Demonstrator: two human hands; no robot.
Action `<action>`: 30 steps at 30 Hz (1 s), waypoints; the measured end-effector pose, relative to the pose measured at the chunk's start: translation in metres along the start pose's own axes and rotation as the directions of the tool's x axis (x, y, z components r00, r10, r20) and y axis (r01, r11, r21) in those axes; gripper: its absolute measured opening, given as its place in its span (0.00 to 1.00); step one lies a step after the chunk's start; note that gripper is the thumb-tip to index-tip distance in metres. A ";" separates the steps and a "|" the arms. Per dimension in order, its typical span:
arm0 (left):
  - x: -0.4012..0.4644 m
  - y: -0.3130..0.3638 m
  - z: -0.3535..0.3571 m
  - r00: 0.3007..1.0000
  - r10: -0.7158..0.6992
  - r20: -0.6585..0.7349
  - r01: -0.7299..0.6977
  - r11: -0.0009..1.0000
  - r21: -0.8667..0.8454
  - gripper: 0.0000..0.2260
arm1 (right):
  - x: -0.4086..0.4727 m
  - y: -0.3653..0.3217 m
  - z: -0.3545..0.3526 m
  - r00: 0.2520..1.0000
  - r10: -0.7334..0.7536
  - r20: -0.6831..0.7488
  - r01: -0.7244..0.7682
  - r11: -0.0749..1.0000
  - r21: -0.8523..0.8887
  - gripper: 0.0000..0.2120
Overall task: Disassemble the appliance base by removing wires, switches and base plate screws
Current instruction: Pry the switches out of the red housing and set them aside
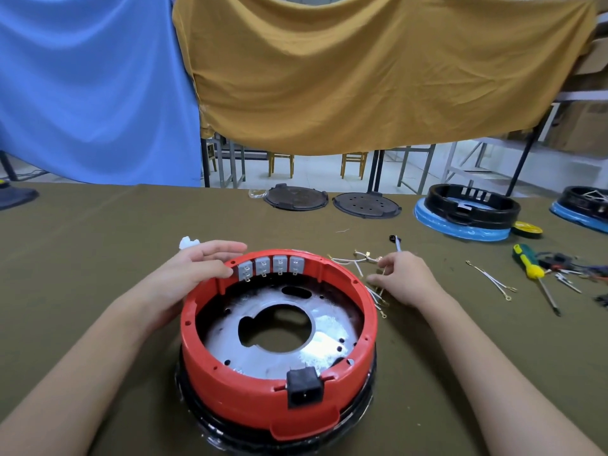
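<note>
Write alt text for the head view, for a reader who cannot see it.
A person's left hand rests on the far rim of a red appliance base beside four grey switches, while the right hand touches loose wires on the green table cloth. A screwdriver lies to the right.

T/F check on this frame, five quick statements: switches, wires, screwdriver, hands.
1. Four grey switches sit in the red base. True.
2. The left hand holds the screwdriver. False: the screwdriver lies untouched on the table.
3. The right hand is at the loose wires beside the base. True.
4. The black power socket has been pulled out. False: it sits in the near wall.
5. The left hand rests on the rim by the switches. True.
</note>
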State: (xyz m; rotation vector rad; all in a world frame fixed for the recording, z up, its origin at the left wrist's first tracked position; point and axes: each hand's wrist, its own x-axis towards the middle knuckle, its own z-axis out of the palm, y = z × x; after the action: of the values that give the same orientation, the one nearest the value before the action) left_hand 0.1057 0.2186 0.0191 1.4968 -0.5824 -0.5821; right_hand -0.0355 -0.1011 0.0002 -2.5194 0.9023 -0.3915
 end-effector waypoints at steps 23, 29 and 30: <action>-0.010 0.006 0.005 0.999 0.006 -0.038 0.003 0.969 0.247 0.28 | -0.019 -0.017 0.004 0.970 -0.227 -0.089 0.243 0.888 0.390 0.17; -0.010 0.012 0.000 0.952 0.125 -0.278 -0.079 0.982 0.170 0.29 | -0.027 -0.026 0.006 0.967 -0.252 -0.023 0.224 0.810 0.542 0.13; -0.010 0.012 0.000 0.934 0.126 -0.335 -0.072 0.983 0.169 0.28 | -0.029 -0.029 0.005 0.975 -0.223 -0.016 0.184 0.762 0.621 0.13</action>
State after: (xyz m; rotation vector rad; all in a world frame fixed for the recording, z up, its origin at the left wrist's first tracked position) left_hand 0.0987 0.2254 0.0315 1.6584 -0.4318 -0.1890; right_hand -0.0400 -0.0603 0.0067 -1.9902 0.3738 -0.5717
